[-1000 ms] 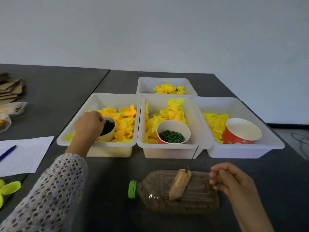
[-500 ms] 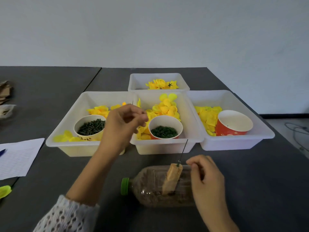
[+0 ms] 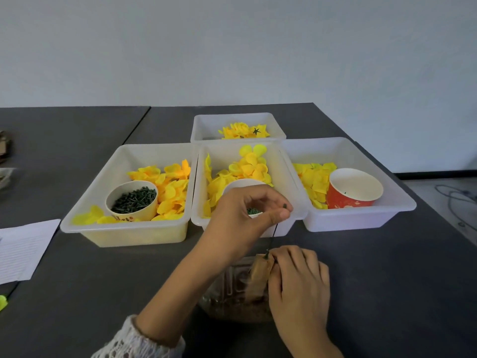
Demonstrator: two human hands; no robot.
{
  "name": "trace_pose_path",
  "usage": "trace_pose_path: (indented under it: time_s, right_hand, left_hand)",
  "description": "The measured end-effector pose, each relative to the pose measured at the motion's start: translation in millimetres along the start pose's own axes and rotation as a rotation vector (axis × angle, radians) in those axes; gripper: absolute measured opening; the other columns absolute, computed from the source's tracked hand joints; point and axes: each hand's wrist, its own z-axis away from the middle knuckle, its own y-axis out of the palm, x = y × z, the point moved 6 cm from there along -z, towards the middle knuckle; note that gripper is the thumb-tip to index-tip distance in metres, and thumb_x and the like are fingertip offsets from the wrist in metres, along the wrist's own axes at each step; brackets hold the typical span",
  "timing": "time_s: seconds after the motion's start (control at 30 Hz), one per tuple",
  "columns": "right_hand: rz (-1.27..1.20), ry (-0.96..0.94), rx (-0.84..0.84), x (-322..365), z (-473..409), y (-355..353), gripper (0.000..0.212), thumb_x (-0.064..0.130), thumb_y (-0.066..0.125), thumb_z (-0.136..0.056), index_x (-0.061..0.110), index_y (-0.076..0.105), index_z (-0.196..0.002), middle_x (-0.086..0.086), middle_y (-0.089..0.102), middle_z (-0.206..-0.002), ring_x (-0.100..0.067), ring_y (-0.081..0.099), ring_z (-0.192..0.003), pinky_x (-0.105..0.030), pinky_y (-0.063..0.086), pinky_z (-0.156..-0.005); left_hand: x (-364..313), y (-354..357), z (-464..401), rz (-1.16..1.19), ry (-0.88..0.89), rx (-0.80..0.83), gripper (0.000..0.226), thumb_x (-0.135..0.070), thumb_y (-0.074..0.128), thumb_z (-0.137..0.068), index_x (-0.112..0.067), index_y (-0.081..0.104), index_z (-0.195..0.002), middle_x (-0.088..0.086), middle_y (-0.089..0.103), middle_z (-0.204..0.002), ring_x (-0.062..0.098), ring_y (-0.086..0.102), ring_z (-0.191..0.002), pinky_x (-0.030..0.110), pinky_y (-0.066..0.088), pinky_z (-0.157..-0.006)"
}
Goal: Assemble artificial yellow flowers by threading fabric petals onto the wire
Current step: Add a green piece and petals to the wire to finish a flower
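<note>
Four white plastic tubs sit on the dark grey table (image 3: 387,293), and the middle tub (image 3: 280,161) of the front row serves as the landmark. Just in front of it the left hand (image 3: 247,215) is raised, thumb and forefinger pinched on a small dark green piece (image 3: 284,205) at the top end of the thin dark wire (image 3: 274,235). That wire runs down and slightly nearer from the pinch to a tan wooden block (image 3: 260,271) fixed on a clear plastic bottle (image 3: 232,288) lying on its side, in front of the middle tub. The right hand (image 3: 299,282) rests over the bottle, its curled fingertips pinching the foot of the wire where it meets the block. Loose yellow fabric petals (image 3: 247,166) lie heaped in the middle tub, behind the left hand, around a white paper cup (image 3: 240,183) that the hand largely hides. Left of the middle tub, another tub (image 3: 124,161) holds more yellow petals and a cream paper cup of dark green stems (image 3: 133,200). Right of it, a third tub (image 3: 361,151) holds petals and a red paper cup (image 3: 353,189). Behind it, the fourth tub (image 3: 206,125) holds finished yellow flowers (image 3: 242,130). Far left of the middle tub lies a lined white sheet of paper (image 3: 23,249).
</note>
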Motion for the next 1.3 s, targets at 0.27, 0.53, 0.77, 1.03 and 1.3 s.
trace_pose_path:
  time_s: [0.27, 0.53, 0.77, 1.03, 1.3]
  right_hand:
    - [0.030, -0.011, 0.020, -2, -1, 5, 0.029, 0.022, 0.079, -0.064, 0.028, 0.069, -0.090, 0.007, 0.067, -0.095, -0.018, 0.064, -0.090, -0.038, 0.053, -0.075]
    - [0.050, -0.018, -0.009, -2, -2, 6, 0.030, 0.024, 0.081, -0.061, 0.028, 0.070, -0.089, 0.007, 0.068, -0.093, -0.018, 0.065, -0.089, -0.038, 0.054, -0.073]
    - [0.059, -0.018, 0.005, -3, -1, 7, 0.030, 0.026, 0.082, -0.061, 0.028, 0.071, -0.089, 0.007, 0.069, -0.094, -0.018, 0.065, -0.090, -0.039, 0.054, -0.075]
    - [0.047, -0.028, -0.014, -1, -1, 4, 0.031, 0.024, 0.082, -0.060, 0.028, 0.070, -0.089, 0.007, 0.068, -0.093, -0.019, 0.065, -0.089, -0.039, 0.055, -0.073]
    - [0.047, -0.032, -0.024, 0, -1, 5, 0.033, 0.023, 0.084, -0.059, 0.026, 0.070, -0.089, 0.006, 0.068, -0.093, -0.020, 0.065, -0.089, -0.039, 0.054, -0.072]
  left_hand:
    - [3, -3, -3, -0.299, -0.068, -0.118, 0.016, -0.022, 0.076, -0.084, -0.031, 0.069, -0.073, -0.013, 0.067, -0.072, 0.005, 0.058, -0.066, 0.026, 0.050, -0.066]
    - [-3, -3, 1, -0.400, -0.095, -0.104, 0.014, -0.031, 0.076, -0.083, -0.032, 0.068, -0.072, -0.019, 0.065, -0.072, 0.004, 0.058, -0.067, 0.019, 0.045, -0.060]
    - [-4, -4, 10, -0.393, -0.097, -0.137, 0.018, -0.029, 0.075, -0.084, -0.037, 0.066, -0.071, -0.020, 0.067, -0.078, 0.006, 0.059, -0.072, 0.019, 0.047, -0.060]
    - [-8, -8, 12, -0.412, -0.074, -0.208, 0.012, -0.032, 0.075, -0.084, -0.036, 0.067, -0.075, -0.024, 0.066, -0.080, 0.007, 0.060, -0.073, 0.033, 0.053, -0.065]
    - [-7, -9, 8, -0.522, -0.101, -0.124, 0.011, -0.038, 0.074, -0.084, -0.036, 0.068, -0.075, -0.022, 0.065, -0.074, 0.004, 0.058, -0.069, 0.032, 0.052, -0.064]
